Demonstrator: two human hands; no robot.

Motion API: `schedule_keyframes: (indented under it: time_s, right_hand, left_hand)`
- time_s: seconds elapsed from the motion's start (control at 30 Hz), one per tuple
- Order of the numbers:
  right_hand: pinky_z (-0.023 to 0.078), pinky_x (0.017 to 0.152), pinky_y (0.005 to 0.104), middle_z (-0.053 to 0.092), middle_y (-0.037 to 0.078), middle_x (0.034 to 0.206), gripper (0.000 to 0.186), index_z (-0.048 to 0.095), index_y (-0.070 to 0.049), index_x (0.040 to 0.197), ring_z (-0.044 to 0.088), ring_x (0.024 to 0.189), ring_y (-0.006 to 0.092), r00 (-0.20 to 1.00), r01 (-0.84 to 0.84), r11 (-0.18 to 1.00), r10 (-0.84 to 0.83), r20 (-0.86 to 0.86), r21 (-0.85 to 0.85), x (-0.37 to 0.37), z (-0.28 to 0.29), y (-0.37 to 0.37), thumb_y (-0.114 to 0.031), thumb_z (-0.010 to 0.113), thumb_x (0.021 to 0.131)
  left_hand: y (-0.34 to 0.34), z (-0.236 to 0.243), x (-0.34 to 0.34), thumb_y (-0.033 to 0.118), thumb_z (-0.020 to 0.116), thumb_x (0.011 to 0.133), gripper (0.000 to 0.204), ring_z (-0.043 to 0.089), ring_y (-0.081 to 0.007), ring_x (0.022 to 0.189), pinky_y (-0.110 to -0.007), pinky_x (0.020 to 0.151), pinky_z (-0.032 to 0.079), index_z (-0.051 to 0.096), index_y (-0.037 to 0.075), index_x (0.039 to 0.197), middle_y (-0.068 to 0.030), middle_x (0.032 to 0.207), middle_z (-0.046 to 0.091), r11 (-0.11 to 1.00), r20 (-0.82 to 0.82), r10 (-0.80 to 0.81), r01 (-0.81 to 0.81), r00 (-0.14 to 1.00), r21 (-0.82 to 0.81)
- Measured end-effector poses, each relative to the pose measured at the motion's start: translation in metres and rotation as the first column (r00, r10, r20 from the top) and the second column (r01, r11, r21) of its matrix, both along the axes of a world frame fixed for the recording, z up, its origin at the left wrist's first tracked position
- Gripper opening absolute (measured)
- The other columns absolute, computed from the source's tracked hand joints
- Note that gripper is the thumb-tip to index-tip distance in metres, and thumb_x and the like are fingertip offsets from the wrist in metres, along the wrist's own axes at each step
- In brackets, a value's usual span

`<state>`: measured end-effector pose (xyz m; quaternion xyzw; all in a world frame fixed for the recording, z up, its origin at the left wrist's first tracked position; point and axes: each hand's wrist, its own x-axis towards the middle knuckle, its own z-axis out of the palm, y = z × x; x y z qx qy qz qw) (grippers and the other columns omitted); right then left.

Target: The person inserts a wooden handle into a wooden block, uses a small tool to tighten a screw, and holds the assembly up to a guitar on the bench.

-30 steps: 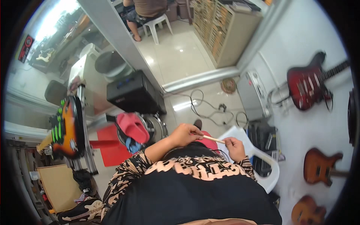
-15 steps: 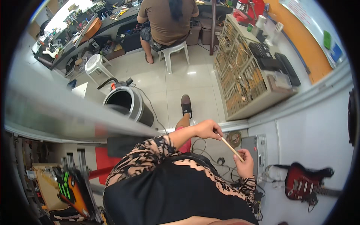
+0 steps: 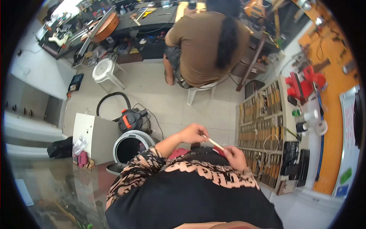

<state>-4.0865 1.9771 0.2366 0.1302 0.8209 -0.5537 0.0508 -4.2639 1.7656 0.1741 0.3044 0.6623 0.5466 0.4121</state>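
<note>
A thin pale wooden stick (image 3: pixel 215 144) is held across the front of my body. My left hand (image 3: pixel 192 134) has its fingers closed on the left end of it, and my right hand (image 3: pixel 235 155) grips the other end, a little lower. Below both hands is my dark shirt with pale lettering. A round black bin (image 3: pixel 130 152) with a grey rim stands just beyond my left forearm.
A person in a brown shirt (image 3: pixel 204 49) sits at a cluttered workbench (image 3: pixel 152 17). A white stool (image 3: pixel 105 70), a black-and-orange vacuum (image 3: pixel 130 120) and a white box cabinet (image 3: pixel 95 133) are on the left. A multi-compartment parts cabinet (image 3: pixel 259 133) and red vise (image 3: pixel 299 86) are on the right.
I have moved forward through the doorway into the workshop; the seated person and parts cabinet are much closer. The guitars on the wall are out of sight. Both hands still hold the stick.
</note>
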Motion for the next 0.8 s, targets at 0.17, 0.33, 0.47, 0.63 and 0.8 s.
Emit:
schedule_keyframes:
  time_s: [0.17, 0.33, 0.47, 0.63, 0.8]
  right_hand:
    - [0.050, 0.071, 0.0307, 0.068, 0.013, 0.082, 0.023, 0.066, -0.007, 0.104, 0.065, 0.073, 0.0211, 0.860, -0.509, 0.852, 0.508, 0.046, 0.124, -0.169, 0.022, -0.025, -0.025, 0.061, 0.090]
    - [0.049, 0.070, 0.0327, 0.067, 0.015, 0.078, 0.023, 0.067, -0.006, 0.102, 0.064, 0.072, 0.0253, 0.716, -0.693, 0.721, 0.681, 0.156, 0.032, -0.314, 0.015, -0.071, -0.025, 0.061, 0.091]
    - [0.048, 0.066, 0.0321, 0.064, 0.011, 0.074, 0.023, 0.062, -0.003, 0.100, 0.061, 0.068, 0.0172, 0.733, -0.676, 0.735, 0.678, 0.050, -0.060, -0.417, 0.007, -0.104, -0.024, 0.057, 0.094]
    - [0.041, 0.058, 0.0216, 0.054, -0.002, 0.071, 0.020, 0.054, -0.004, 0.096, 0.048, 0.063, 0.0052, 0.836, -0.532, 0.782, 0.545, -0.057, -0.325, -0.540, 0.023, -0.129, -0.024, 0.050, 0.099]
    - [0.040, 0.058, 0.0192, 0.054, -0.002, 0.073, 0.019, 0.053, -0.004, 0.097, 0.047, 0.064, 0.0041, 0.899, -0.415, 0.781, 0.432, -0.075, -0.467, -0.615, 0.036, -0.158, -0.022, 0.050, 0.099]
  left_hand:
    - [-0.074, 0.039, -0.063, 0.005, 0.073, 0.080, 0.013, 0.062, -0.0121, 0.085, -0.027, 0.080, 0.050, 0.065, 0.001, 0.090, -0.0054, 0.090, 0.067, 0.920, -0.076, 0.388, -0.380, 0.919, 0.095]
    - [-0.130, 0.044, -0.120, 0.005, 0.073, 0.079, 0.025, 0.062, -0.0120, 0.089, -0.027, 0.082, 0.049, 0.065, 0.003, 0.102, -0.0047, 0.098, 0.066, 0.735, -0.142, 0.666, -0.677, 0.732, -0.044]
    - [-0.172, 0.041, -0.202, 0.006, 0.071, 0.082, 0.043, 0.060, -0.0131, 0.098, -0.028, 0.087, 0.049, 0.057, 0.003, 0.122, -0.0065, 0.112, 0.062, 0.562, -0.085, 0.824, -0.827, 0.561, -0.008]
    - [-0.247, 0.041, -0.316, 0.016, 0.067, 0.087, 0.038, 0.061, -0.0144, 0.098, -0.030, 0.086, 0.049, 0.058, 0.004, 0.123, -0.0081, 0.111, 0.064, 0.369, -0.305, 0.838, -0.882, 0.452, -0.294]
    - [-0.320, 0.024, -0.428, 0.017, 0.068, 0.087, 0.037, 0.061, -0.0128, 0.086, -0.028, 0.080, 0.049, 0.060, 0.001, 0.119, -0.0086, 0.106, 0.065, 0.253, -0.248, 0.920, -0.943, 0.304, -0.214]
